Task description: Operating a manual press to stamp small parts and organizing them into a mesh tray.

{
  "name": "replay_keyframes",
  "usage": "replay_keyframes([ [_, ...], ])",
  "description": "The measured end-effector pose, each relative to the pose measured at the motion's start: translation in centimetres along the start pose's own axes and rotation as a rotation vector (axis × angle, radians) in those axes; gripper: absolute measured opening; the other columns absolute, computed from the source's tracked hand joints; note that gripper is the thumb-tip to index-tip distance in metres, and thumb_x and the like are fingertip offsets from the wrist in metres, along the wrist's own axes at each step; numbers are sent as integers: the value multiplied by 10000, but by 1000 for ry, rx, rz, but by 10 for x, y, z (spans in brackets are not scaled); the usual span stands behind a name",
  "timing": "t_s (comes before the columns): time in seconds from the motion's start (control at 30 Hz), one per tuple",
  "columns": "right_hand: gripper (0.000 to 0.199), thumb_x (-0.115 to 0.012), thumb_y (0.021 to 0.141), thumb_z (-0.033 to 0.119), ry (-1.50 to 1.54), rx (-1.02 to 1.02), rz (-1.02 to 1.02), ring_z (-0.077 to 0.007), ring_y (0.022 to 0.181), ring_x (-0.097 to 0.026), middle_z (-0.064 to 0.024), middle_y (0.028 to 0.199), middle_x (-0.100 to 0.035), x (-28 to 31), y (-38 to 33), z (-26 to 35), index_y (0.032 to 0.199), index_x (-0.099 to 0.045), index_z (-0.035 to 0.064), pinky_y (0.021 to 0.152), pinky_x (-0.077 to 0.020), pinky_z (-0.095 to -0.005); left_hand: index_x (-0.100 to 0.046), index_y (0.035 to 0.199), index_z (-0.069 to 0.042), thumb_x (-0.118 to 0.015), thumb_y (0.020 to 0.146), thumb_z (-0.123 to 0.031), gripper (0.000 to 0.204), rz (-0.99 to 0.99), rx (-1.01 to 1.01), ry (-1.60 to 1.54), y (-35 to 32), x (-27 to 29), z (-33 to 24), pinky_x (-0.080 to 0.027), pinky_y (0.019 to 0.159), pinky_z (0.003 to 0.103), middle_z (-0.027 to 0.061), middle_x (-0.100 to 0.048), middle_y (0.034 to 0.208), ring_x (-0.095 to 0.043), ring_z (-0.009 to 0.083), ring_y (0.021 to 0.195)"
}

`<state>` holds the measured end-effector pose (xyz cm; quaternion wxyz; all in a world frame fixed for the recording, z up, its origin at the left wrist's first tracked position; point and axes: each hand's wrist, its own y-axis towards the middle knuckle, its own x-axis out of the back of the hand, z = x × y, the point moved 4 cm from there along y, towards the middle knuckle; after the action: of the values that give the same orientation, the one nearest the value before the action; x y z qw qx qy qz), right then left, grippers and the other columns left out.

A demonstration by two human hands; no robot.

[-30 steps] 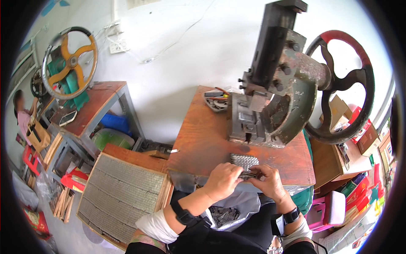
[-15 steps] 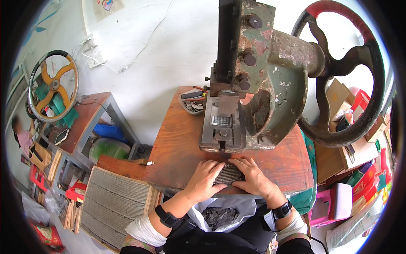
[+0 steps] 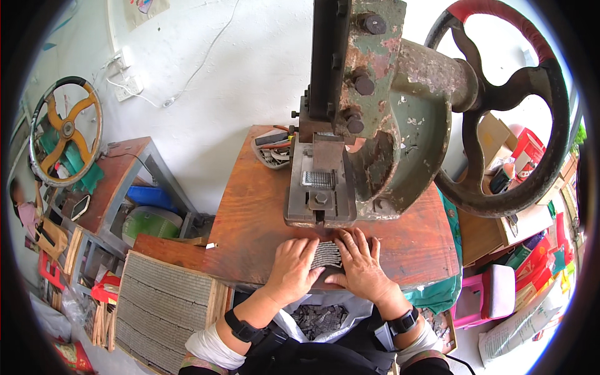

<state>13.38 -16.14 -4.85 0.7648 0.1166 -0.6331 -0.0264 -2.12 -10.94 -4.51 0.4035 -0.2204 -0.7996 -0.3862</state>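
Observation:
Near the front edge of the wooden bench top [image 3: 247, 206], my left hand [image 3: 291, 267] and my right hand [image 3: 367, 270] close in from both sides on a small grey ridged block [image 3: 327, 254]. Its upper face shows rows of fine light and dark stripes; what it is made of I cannot make out. Fingers press its sides and far end, thumbs its near side. Just beyond stands a hand press [image 3: 369, 69], with a bolted metal die bed [image 3: 320, 200] holding a small gridded insert [image 3: 318, 179]. Below the bench edge, a white bag [image 3: 284, 320] holds many dark grey pieces [image 3: 319, 317].
The press's big handwheel [image 3: 472, 203] rises at the right. A tray of tools [image 3: 273, 153] sits behind the die bed. At the lower left leans a board with rows of grey pieces [image 3: 162, 300]. A pink stool [image 3: 487, 297] stands right; another person [image 3: 26, 209] is far left.
The block's striped face now shows lighter and more tilted between my hands, its near part dark. My right fingers have spread over its right side. The whole view has shifted slightly.

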Motion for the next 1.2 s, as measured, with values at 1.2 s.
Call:
replay_keyframes([
  [1.2,287,-762,659,85,486,-123,-453,-285,767,-625,-85,783,-664,3,4,-3,910,-630,42,695,-517,-370,-457,1296,19,-662,805,-180,568,37,-4,55,-2,2,6,-352,961,465,200,-454,1251,-423,371,1142],
])
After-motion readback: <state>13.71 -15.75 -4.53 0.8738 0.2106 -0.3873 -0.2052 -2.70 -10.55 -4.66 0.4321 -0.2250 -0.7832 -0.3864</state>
